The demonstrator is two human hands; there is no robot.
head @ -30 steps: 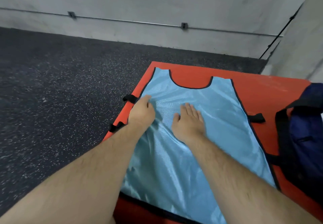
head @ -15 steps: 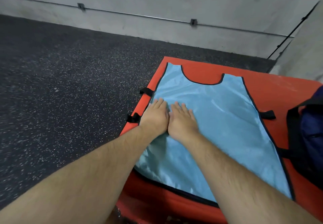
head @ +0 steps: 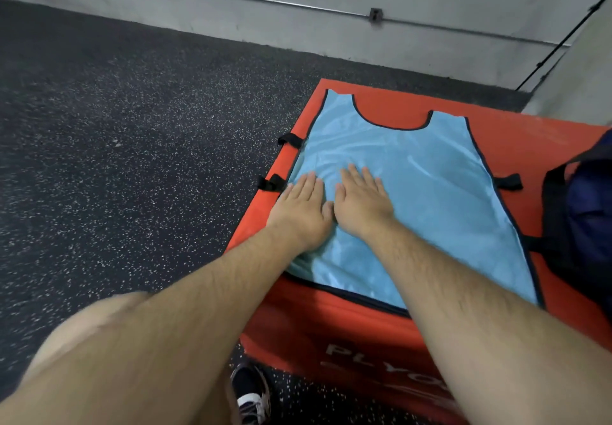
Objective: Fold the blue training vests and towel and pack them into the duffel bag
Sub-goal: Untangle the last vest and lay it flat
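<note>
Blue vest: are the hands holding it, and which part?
Not gripped. The left hand and right hand lie flat, side by side, on the blue training vest near its left edge.

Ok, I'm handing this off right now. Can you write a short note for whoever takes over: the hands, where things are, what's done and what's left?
Left hand: flat, fingers straight, pressing on the blue vest near its left edge; it holds nothing.
Right hand: flat on the vest, right beside the left.
The vest lies spread out on the red padded box, neck hole away from the person.
The duffel bag sits on the box's right side, partly out of frame.
Done: vest laid out flat.
Left: fold this vest and pack it. The other vests and the towel are not in view.
</note>
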